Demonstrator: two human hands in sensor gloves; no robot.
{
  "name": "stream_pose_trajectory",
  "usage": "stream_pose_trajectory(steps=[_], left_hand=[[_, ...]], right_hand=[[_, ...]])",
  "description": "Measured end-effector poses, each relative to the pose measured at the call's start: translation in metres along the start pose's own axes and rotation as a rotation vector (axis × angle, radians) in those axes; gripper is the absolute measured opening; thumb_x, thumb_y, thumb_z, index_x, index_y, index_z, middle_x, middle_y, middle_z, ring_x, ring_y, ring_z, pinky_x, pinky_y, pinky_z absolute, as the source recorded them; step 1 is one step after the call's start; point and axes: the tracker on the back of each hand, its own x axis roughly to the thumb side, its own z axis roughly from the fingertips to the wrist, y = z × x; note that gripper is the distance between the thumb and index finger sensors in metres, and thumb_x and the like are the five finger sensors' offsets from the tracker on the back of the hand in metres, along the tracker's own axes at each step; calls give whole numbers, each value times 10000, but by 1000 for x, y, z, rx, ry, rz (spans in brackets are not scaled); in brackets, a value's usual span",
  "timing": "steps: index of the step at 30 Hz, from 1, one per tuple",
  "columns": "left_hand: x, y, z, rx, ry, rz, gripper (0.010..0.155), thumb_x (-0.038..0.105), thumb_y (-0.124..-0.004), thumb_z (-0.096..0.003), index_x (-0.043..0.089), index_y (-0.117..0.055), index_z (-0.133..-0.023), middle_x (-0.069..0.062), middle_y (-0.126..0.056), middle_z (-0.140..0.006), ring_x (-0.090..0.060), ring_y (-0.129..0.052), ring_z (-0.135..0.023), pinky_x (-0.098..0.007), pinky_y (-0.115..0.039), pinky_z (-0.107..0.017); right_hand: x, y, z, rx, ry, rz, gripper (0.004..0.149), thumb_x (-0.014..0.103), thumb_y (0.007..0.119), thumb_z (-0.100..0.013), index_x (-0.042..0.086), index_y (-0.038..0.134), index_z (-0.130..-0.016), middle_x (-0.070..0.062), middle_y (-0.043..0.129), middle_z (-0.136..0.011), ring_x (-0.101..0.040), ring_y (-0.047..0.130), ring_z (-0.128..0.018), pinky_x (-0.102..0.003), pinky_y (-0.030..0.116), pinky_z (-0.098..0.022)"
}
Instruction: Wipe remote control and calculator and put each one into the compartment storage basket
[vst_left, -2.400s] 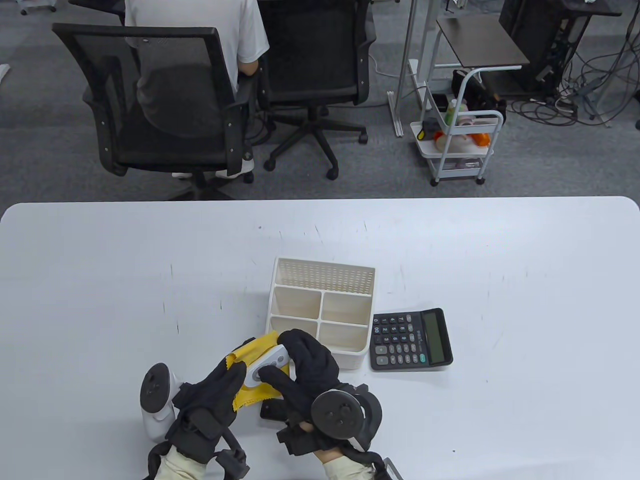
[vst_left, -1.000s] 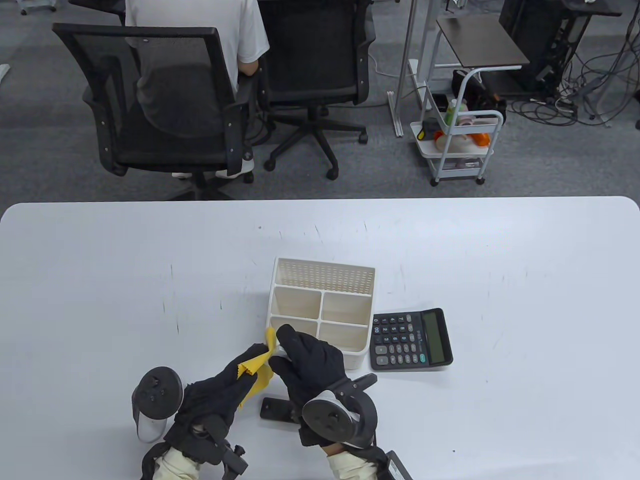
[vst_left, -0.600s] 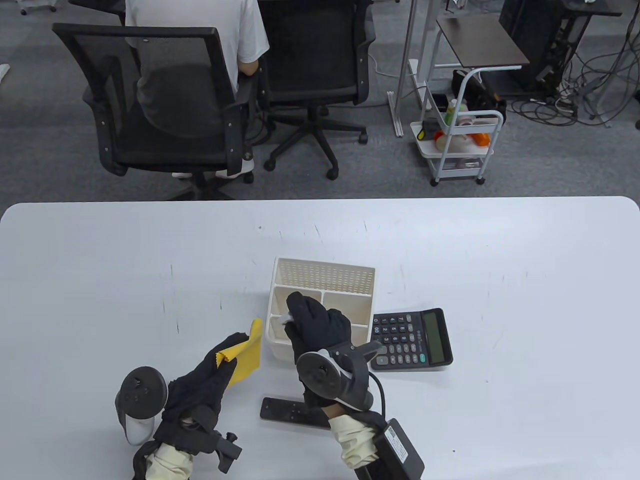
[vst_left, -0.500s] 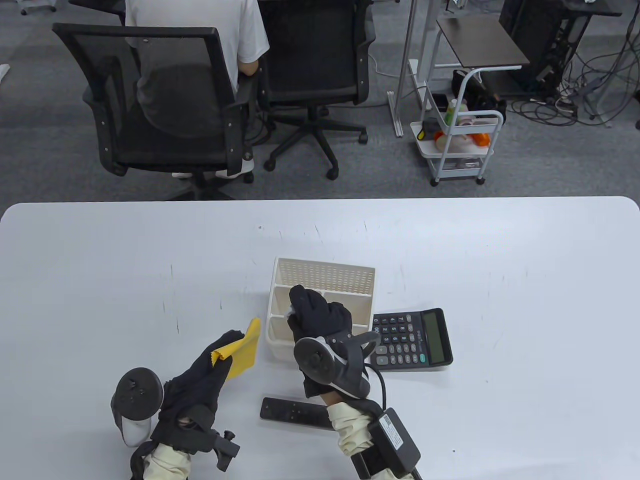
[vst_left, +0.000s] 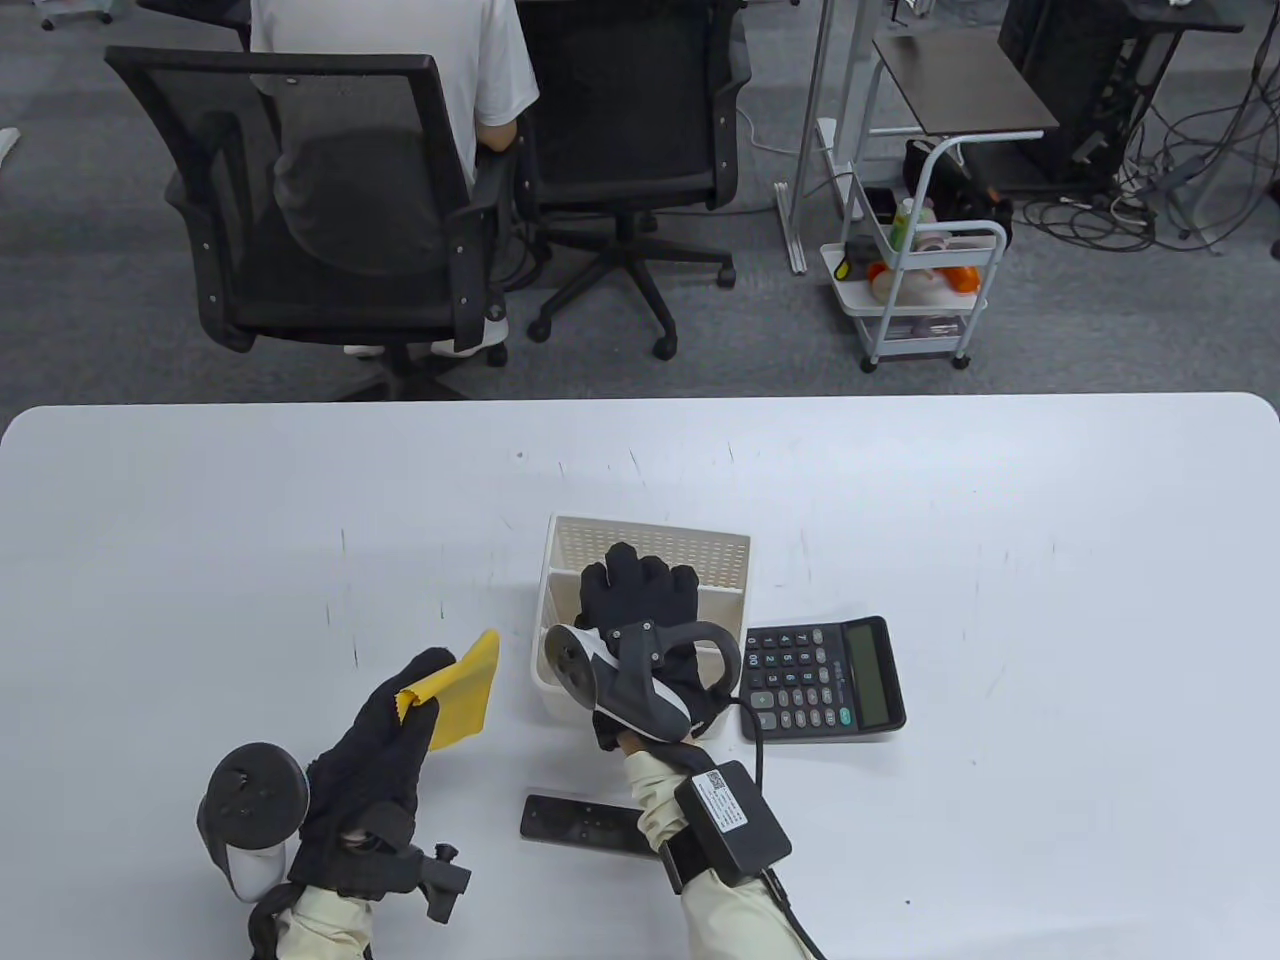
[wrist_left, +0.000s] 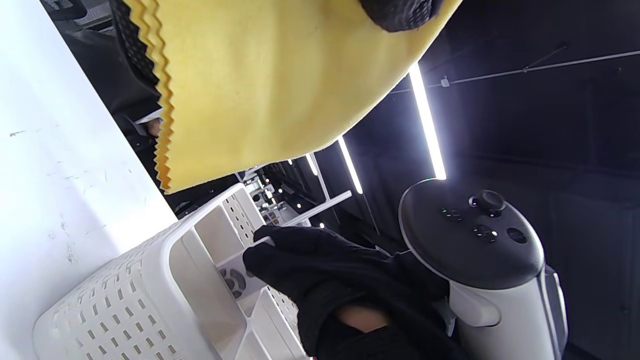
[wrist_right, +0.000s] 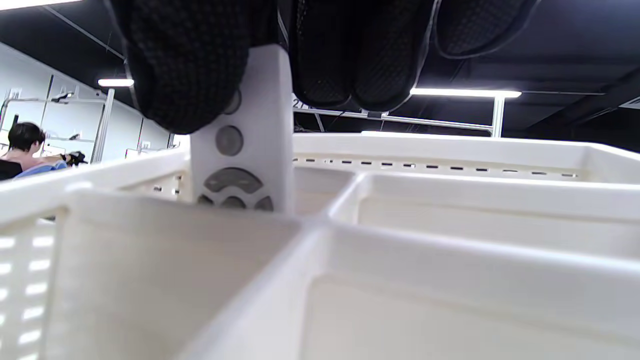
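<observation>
My right hand (vst_left: 630, 585) hovers over the white compartment basket (vst_left: 650, 535) and pinches a white remote (wrist_right: 245, 150) between thumb and fingers. The remote stands upright, its lower end dipping into a left-side compartment behind the nearest one; it also shows as the white remote (wrist_left: 239, 281) under the right hand (wrist_left: 340, 280). My left hand (vst_left: 420, 695) holds a yellow cloth (vst_left: 462, 692) up, left of the basket. A black remote (vst_left: 585, 825) lies on the table near my right forearm. The black calculator (vst_left: 822, 680) lies flat just right of the basket.
The white table (vst_left: 250, 560) stretches wide to the left, right and far side of the basket. Beyond its far edge stand office chairs (vst_left: 330, 200), a seated person (vst_left: 400, 60) and a small white cart (vst_left: 920, 290).
My right hand has carried the white remote from the cloth up over the basket and turned it upright into a compartment. The left hand drew back left with the cloth.
</observation>
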Motion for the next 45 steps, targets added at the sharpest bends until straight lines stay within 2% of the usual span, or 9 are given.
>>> stream_pose_trajectory(steps=[5, 15, 20, 22, 27, 33, 37, 43, 45], left_hand=[[1, 0, 1, 3, 4, 2, 481, 352, -629, -576, 249, -663, -1045, -99, -744, -1055, -403, -835, -914, -517, -797, -609], [0, -3, 1, -6, 19, -12, 483, 354, -628, -577, 246, -662, -1046, -109, -741, -1059, -410, -832, -916, -524, -793, -611], [-1, -2, 1, -1, 19, -39, 483, 354, -629, -576, 247, -663, -1046, -112, -743, -1058, -416, -830, -917, -529, -791, -612], [-2, -2, 0, 3, 20, -61, 485, 354, -630, -575, 246, -664, -1046, -112, -747, -1056, -415, -831, -916, -531, -791, -611], [-5, -4, 0, -2, 29, -69, 483, 354, -630, -575, 248, -665, -1044, -109, -749, -1055, -416, -831, -916, -533, -789, -613], [-6, -7, 0, 4, 18, -69, 483, 355, -627, -575, 248, -662, -1045, -107, -749, -1055, -415, -831, -918, -537, -787, -614], [-8, -8, -1, -2, 28, -76, 484, 355, -627, -575, 247, -660, -1046, -108, -746, -1057, -418, -827, -920, -540, -785, -615], [-10, -10, -2, -5, 30, -96, 484, 354, -626, -576, 246, -659, -1046, -111, -742, -1060, -425, -821, -923, -543, -782, -616], [-10, -10, -2, -9, 30, -94, 485, 355, -626, -576, 246, -656, -1048, -110, -741, -1062, -426, -818, -926, -547, -779, -618]], right_hand=[[0, 9, 4, 54, 15, 3, 417, 326, 863, -469, 193, 931, -858, -152, 757, -1043, -463, 649, -948, -694, 516, -635], [-10, 11, 9, 101, 40, -54, 409, 303, 815, -515, 171, 907, -891, -174, 715, -1081, -501, 554, -990, -739, 438, -637], [-15, 6, 15, 101, 48, -124, 414, 308, 784, -536, 166, 884, -912, -188, 668, -1105, -528, 492, -1003, -765, 380, -628], [-16, 0, 20, 91, 50, -166, 446, 313, 772, -546, 147, 840, -954, -203, 644, -1113, -538, 467, -1006, -774, 353, -626], [-16, -19, 36, 56, -14, -239, 509, 329, 784, -538, 129, 778, -1005, -195, 677, -1097, -523, 537, -988, -772, 380, -622], [-9, -26, 65, 103, -166, -392, 512, 312, 816, -520, 132, 786, -998, -176, 788, -1021, -438, 727, -899, -672, 555, -624], [2, -20, 81, 156, -297, -342, 531, 323, 841, -501, 123, 794, -990, -140, 864, -950, -395, 827, -812, -629, 637, -593], [13, 2, 96, 440, -441, -271, 588, 327, 869, -479, 90, 770, -1008, -150, 895, -935, -394, 859, -791, -630, 646, -589], [16, 8, 100, 478, -480, -207, 640, 341, 874, -471, 77, 730, -1035, -168, 877, -974, -414, 844, -834, -650, 631, -603]])
